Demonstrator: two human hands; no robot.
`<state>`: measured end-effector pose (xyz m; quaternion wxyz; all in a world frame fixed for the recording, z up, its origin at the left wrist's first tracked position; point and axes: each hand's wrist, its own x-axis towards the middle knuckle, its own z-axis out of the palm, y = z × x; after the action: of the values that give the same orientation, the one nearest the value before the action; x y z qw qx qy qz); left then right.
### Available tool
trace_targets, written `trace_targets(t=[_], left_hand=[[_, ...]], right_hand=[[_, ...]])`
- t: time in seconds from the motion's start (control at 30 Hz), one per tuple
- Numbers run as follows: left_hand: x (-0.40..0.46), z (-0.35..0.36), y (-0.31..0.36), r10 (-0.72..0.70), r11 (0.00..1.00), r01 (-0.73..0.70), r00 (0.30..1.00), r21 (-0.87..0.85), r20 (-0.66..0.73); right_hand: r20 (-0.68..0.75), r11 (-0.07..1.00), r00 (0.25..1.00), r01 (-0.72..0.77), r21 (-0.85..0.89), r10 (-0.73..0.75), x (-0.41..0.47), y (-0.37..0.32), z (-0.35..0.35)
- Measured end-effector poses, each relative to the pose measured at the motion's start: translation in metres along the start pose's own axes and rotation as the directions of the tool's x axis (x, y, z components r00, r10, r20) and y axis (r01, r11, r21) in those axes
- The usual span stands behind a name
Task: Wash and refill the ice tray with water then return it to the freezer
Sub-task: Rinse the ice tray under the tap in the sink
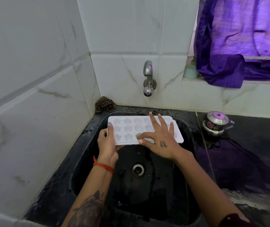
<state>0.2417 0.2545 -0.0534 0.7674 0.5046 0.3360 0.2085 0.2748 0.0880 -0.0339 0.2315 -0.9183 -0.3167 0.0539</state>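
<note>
Left hand (106, 143) grips the white tray's (127, 128) left end over the sink (186, 145); right hand (160, 138) rests on it, fingers spread flat.

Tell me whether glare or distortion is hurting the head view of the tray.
Head view: wide-angle bend curves the wall tiles; purple curtain light tints the tap and kettle; ice tray is sharp, its moulds low-contrast.
</note>
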Motion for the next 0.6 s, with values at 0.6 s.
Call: trace_targets(t=[0.6], left_hand=[[-0.006, 0.006, 0.000, 0.013, 1.000, -0.013, 1.000, 0.011, 0.008]], right_hand=[[-0.059, 0.994, 0.994, 0.091, -0.053, -0.095, 0.003, -0.014, 0.004]])
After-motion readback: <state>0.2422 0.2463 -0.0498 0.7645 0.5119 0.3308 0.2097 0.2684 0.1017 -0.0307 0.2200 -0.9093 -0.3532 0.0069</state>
